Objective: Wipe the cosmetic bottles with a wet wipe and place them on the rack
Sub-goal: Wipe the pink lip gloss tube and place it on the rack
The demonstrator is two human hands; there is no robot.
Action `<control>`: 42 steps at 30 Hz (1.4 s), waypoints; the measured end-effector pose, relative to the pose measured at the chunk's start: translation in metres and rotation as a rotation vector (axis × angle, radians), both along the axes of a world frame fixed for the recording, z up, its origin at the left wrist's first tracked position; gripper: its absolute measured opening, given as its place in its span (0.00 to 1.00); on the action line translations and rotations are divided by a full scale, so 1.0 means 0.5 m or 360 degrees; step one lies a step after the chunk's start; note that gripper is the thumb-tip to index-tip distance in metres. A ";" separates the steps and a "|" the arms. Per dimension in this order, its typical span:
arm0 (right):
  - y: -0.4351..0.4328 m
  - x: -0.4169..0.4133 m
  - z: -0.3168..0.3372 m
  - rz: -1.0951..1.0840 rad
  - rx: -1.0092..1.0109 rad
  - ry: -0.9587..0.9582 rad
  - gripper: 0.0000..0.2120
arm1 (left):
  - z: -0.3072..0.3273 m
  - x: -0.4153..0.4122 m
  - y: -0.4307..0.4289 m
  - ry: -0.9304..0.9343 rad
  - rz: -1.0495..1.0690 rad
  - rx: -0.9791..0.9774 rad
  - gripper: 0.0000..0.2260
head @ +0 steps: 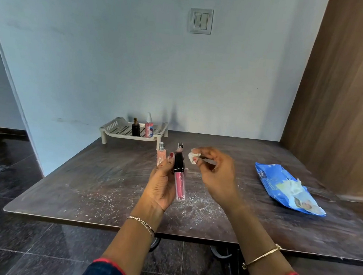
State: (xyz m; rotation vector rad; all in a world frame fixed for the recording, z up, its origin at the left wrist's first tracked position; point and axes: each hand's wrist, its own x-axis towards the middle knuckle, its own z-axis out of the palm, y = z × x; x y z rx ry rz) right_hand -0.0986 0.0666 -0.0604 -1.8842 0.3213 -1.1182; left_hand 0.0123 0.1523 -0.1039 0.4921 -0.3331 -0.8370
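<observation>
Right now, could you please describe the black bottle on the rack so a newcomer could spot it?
At the far edge of the table stands a beige rack. Two bottles stand on it; the black bottle is the left one, squat with a gold top, unlike the taller pink bottle with a white pump.

2 bottles (142,127) stand on the rack (112,127) at the table's (87,184) far edge; wipes pack (284,187) lies right.

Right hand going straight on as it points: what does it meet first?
Likely the black cap of the gloss tube in the left hand; the wipe in the right hand leads toward it. Depth is unclear.
</observation>
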 end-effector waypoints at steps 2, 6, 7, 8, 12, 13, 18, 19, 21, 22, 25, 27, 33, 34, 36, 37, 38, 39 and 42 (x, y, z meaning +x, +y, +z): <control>0.006 0.001 0.009 -0.0134 -0.0422 0.0061 0.10 | -0.003 -0.006 -0.001 0.0032 -0.0052 -0.0009 0.13; 0.026 0.007 0.025 -0.0233 -0.1085 0.0231 0.09 | 0.004 -0.022 0.000 0.0105 -0.0130 -0.0062 0.10; 0.033 0.008 0.025 -0.0222 -0.1186 0.0264 0.09 | 0.007 -0.027 0.002 0.0145 -0.0139 -0.0092 0.10; 0.038 0.009 0.023 -0.0212 -0.1271 0.0294 0.09 | 0.011 -0.032 0.003 0.0199 -0.0142 -0.0124 0.11; 0.043 0.005 0.014 -0.0192 -0.1441 0.0398 0.10 | 0.024 -0.043 0.001 0.0411 -0.0152 -0.0214 0.11; 0.042 0.002 0.011 -0.0180 -0.1454 0.0413 0.09 | 0.026 -0.043 0.000 0.0445 -0.0135 -0.0206 0.10; 0.047 -0.033 -0.021 -0.0166 -0.1457 0.0461 0.09 | 0.020 -0.040 -0.009 0.0508 -0.0063 -0.0133 0.13; 0.050 -0.039 -0.029 -0.0156 -0.1442 0.0472 0.10 | 0.018 -0.039 -0.012 0.0500 -0.0047 -0.0127 0.13; 0.054 -0.047 -0.042 -0.0135 -0.1412 0.0498 0.11 | 0.011 -0.034 -0.017 0.0470 -0.0018 -0.0113 0.13; 0.055 -0.050 -0.047 -0.0127 -0.1400 0.0513 0.12 | 0.008 -0.030 -0.018 0.0458 -0.0009 -0.0106 0.12; 0.060 -0.060 -0.057 -0.0092 -0.1361 0.0558 0.15 | 0.006 -0.018 -0.014 0.0417 -0.0011 -0.0098 0.11; 0.063 -0.060 -0.057 -0.0078 -0.1350 0.0587 0.15 | 0.010 -0.015 -0.009 0.0399 -0.0019 -0.0126 0.11; 0.062 -0.023 0.002 -0.0172 -0.1287 0.0474 0.08 | 0.029 -0.026 -0.010 0.0442 -0.0102 -0.0108 0.11; 0.061 -0.015 0.013 -0.0189 -0.1296 0.0473 0.08 | 0.029 -0.030 -0.010 0.0428 -0.0122 -0.0095 0.10; 0.060 -0.002 0.025 -0.0195 -0.1318 0.0492 0.08 | 0.032 -0.031 -0.011 0.0401 -0.0139 -0.0076 0.06; 0.059 0.002 0.026 -0.0184 -0.1321 0.0503 0.08 | 0.034 -0.031 -0.010 0.0397 -0.0137 -0.0068 0.06; 0.060 0.003 0.024 -0.0167 -0.1324 0.0517 0.08 | 0.035 -0.029 -0.008 0.0405 -0.0124 -0.0070 0.06; 0.060 0.002 0.020 -0.0149 -0.1327 0.0531 0.09 | 0.034 -0.027 -0.009 0.0423 -0.0105 -0.0082 0.07; 0.065 -0.014 -0.008 -0.0104 -0.1345 0.0578 0.10 | 0.022 -0.015 -0.008 0.0438 -0.0010 -0.0060 0.10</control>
